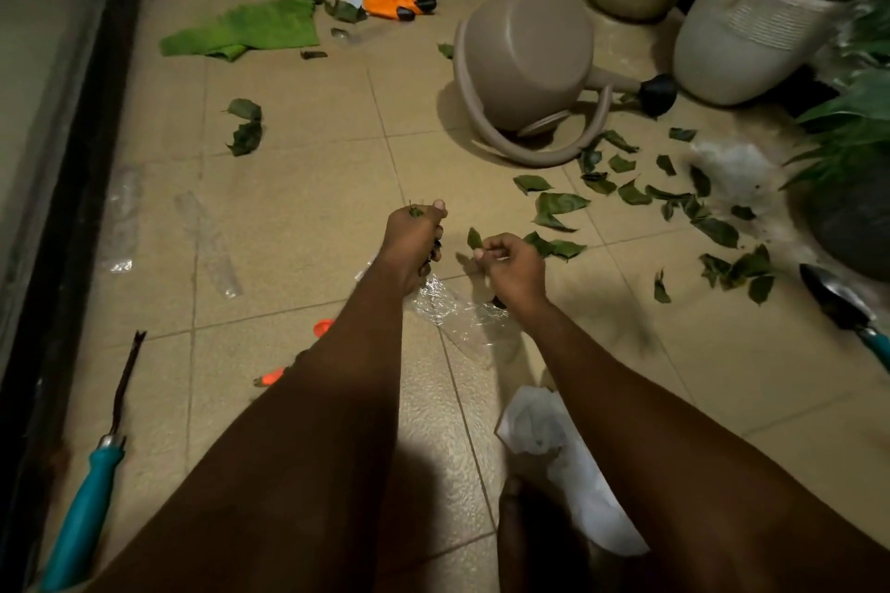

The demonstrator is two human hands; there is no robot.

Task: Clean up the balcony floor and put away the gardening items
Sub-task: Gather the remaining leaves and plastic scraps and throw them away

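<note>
Both grips pinch leaves (pixel 474 238): left hand (pixel 412 246), right hand (pixel 513 272).

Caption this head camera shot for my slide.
Left hand clutches leaves, right hand pinches one leaf; tipped watering can lies beyond.

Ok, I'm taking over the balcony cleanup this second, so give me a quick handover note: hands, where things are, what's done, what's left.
Left hand grips gathered leaves; right hand pinches a single leaf.
Loose leaves lie mostly on the right, more near the green cloth and orange glove. Watering can lies tipped over; trowel far right, teal-handled tool far left, clear plastic under the hands.
Done: a few leaves picked up. Left: remaining leaves, plastic, all tools and cloth.
</note>
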